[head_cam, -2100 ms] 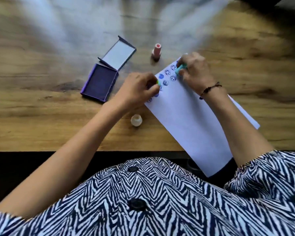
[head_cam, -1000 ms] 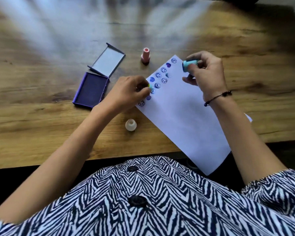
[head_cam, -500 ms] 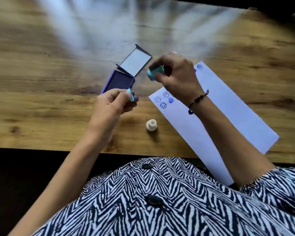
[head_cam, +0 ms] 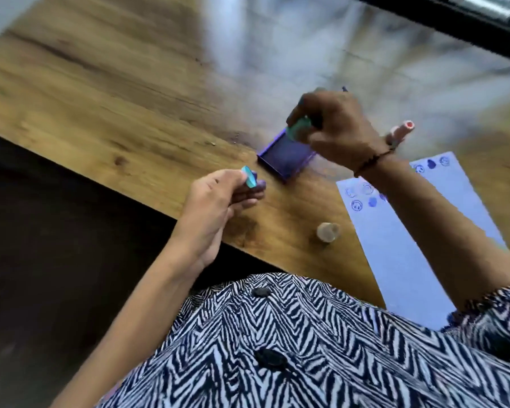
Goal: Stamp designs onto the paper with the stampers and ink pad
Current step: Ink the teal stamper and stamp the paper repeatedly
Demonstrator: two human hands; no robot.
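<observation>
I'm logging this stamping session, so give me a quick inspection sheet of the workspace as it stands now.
Surface: wooden table, bare wood with window glare at the far side.
Job's things: open purple ink pad; white paper with blue stamped faces near its far end; teal stamper over the ink pad; pink stamper standing beyond the paper.
Clutter: small whitish cap or stamper beside the paper; blurred.
Hands: right hand grips the teal stamper; left hand pinches a small teal piece, fingertips ink-stained.
Cables: nothing seen.
Surroundings: dark floor left of the table; dark frame at the top right.
</observation>
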